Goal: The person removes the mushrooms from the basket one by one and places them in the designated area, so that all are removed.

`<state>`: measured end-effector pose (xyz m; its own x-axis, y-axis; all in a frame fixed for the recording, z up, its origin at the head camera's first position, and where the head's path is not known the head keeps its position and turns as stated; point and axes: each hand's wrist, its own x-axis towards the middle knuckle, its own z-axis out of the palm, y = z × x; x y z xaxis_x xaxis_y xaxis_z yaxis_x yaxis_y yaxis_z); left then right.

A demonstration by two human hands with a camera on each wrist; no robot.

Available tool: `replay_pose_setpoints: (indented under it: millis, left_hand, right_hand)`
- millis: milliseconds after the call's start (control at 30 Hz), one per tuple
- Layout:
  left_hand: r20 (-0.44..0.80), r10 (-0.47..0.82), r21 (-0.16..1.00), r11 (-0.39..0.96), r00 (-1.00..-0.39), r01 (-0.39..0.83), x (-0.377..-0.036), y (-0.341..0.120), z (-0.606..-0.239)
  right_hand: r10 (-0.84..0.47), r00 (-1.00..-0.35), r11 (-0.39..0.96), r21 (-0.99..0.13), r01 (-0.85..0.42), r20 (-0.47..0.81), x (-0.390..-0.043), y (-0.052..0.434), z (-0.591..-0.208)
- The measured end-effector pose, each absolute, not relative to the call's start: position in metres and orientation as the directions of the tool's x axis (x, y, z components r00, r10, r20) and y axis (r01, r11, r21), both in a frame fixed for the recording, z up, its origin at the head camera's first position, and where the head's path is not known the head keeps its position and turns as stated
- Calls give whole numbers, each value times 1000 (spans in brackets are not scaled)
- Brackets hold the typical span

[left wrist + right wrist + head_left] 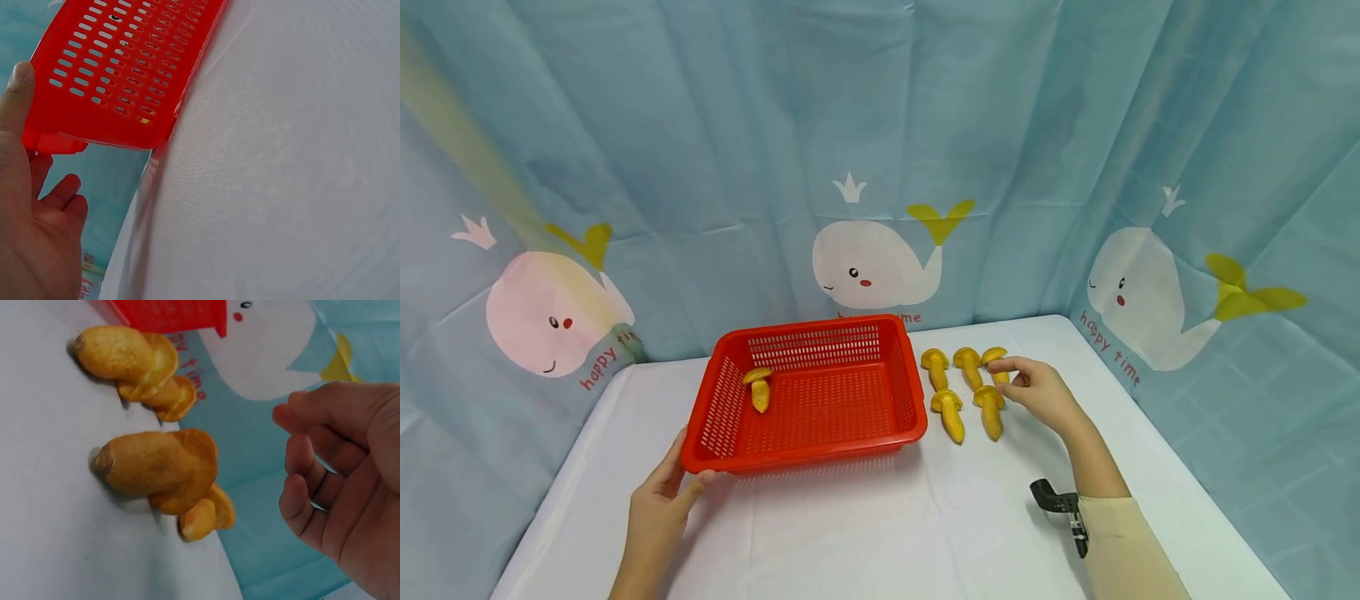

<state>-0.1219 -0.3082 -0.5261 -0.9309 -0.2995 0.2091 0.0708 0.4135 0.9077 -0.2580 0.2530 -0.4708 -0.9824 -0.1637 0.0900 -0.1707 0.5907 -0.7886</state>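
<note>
A red plastic basket (820,408) with slotted walls stands on the table, and one yellow toy mushroom (761,392) lies inside near its left wall. My left hand (658,504) grips the basket's near left corner; in the left wrist view the thumb (17,94) lies along the rim. To the right of the basket, several more yellow mushrooms lie in two rows. Over the rightmost ones hovers my right hand (1037,392), fingers loosely bent, its fingertips overlapping the far right mushroom (995,356). The right wrist view shows that hand apart from the nearest mushroom (156,465), with nothing in its grasp.
A white cloth (850,533) covers the table. Behind and at both sides hangs a light blue curtain (737,167) with whale prints. Beside the right forearm sits a small black device (1056,500), close to the beige sleeve (1123,542).
</note>
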Motion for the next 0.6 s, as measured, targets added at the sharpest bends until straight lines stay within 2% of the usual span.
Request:
replay_pose_setpoints:
  millis: [367,600]
  left_hand:
    - [225,-297,913,398,-928,94,-122,-310,-527]
    - [213,-307,909,410,-928,73,-122,-309,-528]
  right_hand:
    - [-242,-960,467,-851,-240,138,-236,222,-439]
    - [-314,-927,460,-821,-339,207,-225,199,-431]
